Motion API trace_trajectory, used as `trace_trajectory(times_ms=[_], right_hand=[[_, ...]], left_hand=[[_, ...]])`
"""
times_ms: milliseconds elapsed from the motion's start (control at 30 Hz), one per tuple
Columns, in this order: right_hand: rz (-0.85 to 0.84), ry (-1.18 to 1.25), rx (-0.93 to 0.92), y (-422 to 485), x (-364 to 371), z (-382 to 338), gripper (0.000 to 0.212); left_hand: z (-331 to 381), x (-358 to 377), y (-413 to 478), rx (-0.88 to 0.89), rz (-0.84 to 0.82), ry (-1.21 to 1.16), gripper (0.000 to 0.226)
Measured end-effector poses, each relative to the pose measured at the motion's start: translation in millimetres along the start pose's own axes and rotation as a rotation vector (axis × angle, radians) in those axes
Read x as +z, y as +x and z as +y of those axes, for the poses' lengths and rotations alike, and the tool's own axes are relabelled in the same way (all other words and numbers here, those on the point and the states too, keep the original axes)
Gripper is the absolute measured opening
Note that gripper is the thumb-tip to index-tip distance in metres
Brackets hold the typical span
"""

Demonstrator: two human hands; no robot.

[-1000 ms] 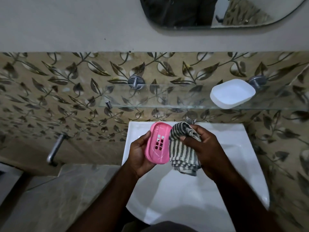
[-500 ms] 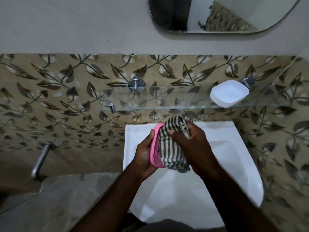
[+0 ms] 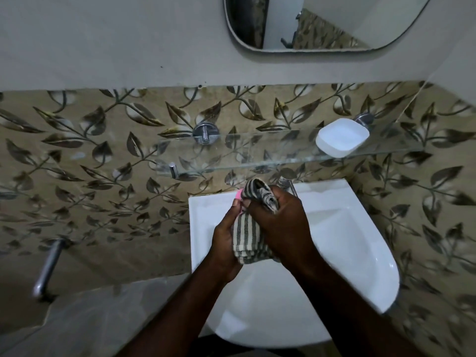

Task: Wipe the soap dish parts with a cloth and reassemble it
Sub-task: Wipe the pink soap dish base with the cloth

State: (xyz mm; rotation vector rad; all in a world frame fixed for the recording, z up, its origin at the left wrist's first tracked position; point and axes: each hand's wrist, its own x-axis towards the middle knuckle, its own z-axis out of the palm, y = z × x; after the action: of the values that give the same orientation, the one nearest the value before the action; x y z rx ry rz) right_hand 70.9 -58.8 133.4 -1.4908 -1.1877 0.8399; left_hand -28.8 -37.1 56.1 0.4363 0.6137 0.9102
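Beige wall tiles (image 3: 103,155) printed with dark, glossy leaf vines fill the middle band of the frame, under a plain grey painted wall. At lower left a dull chrome pipe (image 3: 47,269) juts out from the tiles. Right of it, a round chrome bracket (image 3: 205,134) carries a clear glass shelf (image 3: 257,155) that runs toward the right edge.

Below the shelf, at centre frame, the left hand (image 3: 224,243) grips the pink plastic soap dish insert (image 3: 239,195) from its left side, thumb lying up along it. Only a small smooth pink corner shows at the top, above the thumb; the rest is hidden. A soft woven cloth (image 3: 248,238), striped grey and cream, is wrapped over the insert and hangs in folds below. The right hand (image 3: 278,222) clenches the bunched upper part of the cloth against the insert.

Both hands are over a glossy white ceramic basin (image 3: 360,253) with a rounded front.

On the shelf at upper right sits the white soap dish base (image 3: 342,137), a smooth rounded rectangle, well apart from the insert. Above it, a mirror (image 3: 322,21) with rounded corners hangs.
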Motion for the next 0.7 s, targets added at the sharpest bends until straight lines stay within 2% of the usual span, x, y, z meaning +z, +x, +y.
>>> trace_trajectory(times_ms=[67, 167, 233, 333, 433, 500, 567, 633, 700], right_hand=[[-0.081, -0.096, -0.015, -11, -1, 6, 0.011], [-0.265, -0.222, -0.022, -38, -7, 20, 0.012], [-0.333, -0.249, -0.022, -42, -12, 24, 0.014], [-0.288, -0.160, 0.021, -33, -13, 16, 0.006], [-0.224, -0.016, -0.014, -33, -5, 5, 0.012], [-0.292, -0.094, -0.144, -40, -4, 9, 0.018], [-0.340, -0.214, -0.249, -46, -8, 15, 0.026], [-0.358, -0.218, -0.183, -44, -13, 20, 0.028], [-0.318, -0.110, -0.060, -40, -11, 17, 0.019]], left_hand=[[5, 3, -2, -0.002, 0.005, -0.053, 0.052], [17, -2, -2, 0.018, 0.088, -0.016, 0.072], [20, -6, -3, 0.057, 0.100, 0.013, 0.072], [16, 5, -6, 0.044, 0.107, -0.008, 0.076], [22, 19, -5, 0.063, 0.073, -0.046, 0.079], [31, 16, -1, 0.129, 0.048, -0.031, 0.081], [36, 11, -1, 0.176, 0.033, 0.002, 0.073], [34, 8, -2, 0.196, 0.041, 0.016, 0.060], [31, 11, -3, 0.215, 0.080, 0.015, 0.056]])
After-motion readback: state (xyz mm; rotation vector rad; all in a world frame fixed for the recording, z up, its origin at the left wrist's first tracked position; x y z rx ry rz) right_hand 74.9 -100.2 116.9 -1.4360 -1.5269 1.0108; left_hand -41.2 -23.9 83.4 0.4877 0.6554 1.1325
